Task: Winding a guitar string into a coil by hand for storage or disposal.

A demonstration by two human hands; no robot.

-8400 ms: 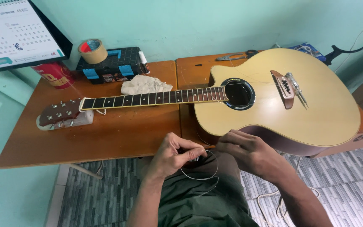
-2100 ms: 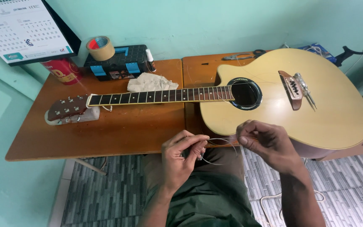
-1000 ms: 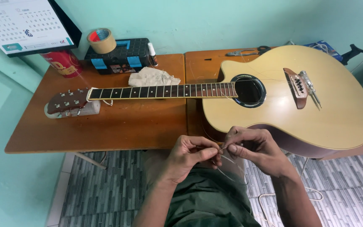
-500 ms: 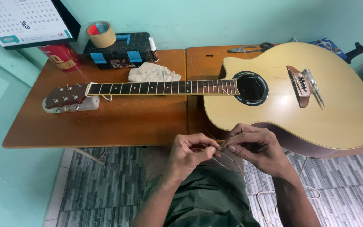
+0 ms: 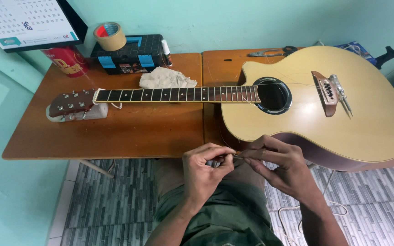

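A wooden tabletop is spread across the view, and an acoustic guitar is laid flat on it, headstock toward nine o'clock. Few if any strings are seen over the soundhole, so restringing is judged unfinished. At six o'clock, above the lap, the left hand and right hand are brought together, fingers pinched shut on a thin guitar string held between them.

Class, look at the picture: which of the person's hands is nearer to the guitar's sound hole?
The right hand. It sits just below the guitar body, almost under the sound hole. The left hand is farther to the left, below the table edge.
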